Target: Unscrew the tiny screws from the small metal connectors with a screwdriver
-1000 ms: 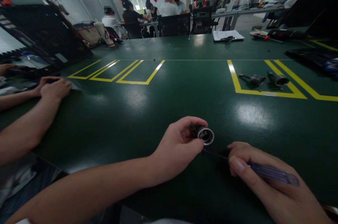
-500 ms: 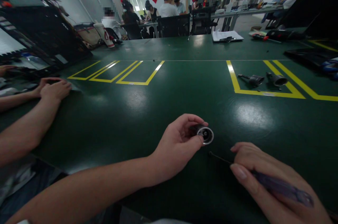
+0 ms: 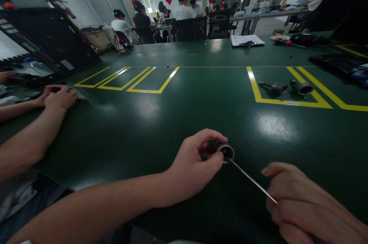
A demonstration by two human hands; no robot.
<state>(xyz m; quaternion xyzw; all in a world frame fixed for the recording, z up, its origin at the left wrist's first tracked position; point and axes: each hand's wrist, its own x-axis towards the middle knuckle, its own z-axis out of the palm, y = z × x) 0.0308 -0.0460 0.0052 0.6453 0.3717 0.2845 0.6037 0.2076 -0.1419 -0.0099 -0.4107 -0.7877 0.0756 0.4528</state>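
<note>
My left hand (image 3: 198,159) is closed around a dark, cup-shaped metal part (image 3: 230,148), its round open end turned toward the right and toward me. Thumb and fingers pinch its side, so the rear of it is hidden. My right hand (image 3: 301,202) grips a screwdriver (image 3: 253,181). Its thin bright shaft slants up to the left, and the tip meets the lower rim of the cup; whether it is inside cannot be made out. The fingers cover the screwdriver's handle.
Two similar dark metal parts, one with a shank (image 3: 274,87) and one (image 3: 301,87) beside it, lie inside yellow tape (image 3: 293,103) on the green table (image 3: 184,117). Papers (image 3: 247,40) lie farther back. A co-worker's hands (image 3: 60,96) are at left.
My right hand has moved down and right and turned, swinging the screwdriver shaft so its tip is now at the cup's rim. My left hand has tilted the part slightly and lowered it.
</note>
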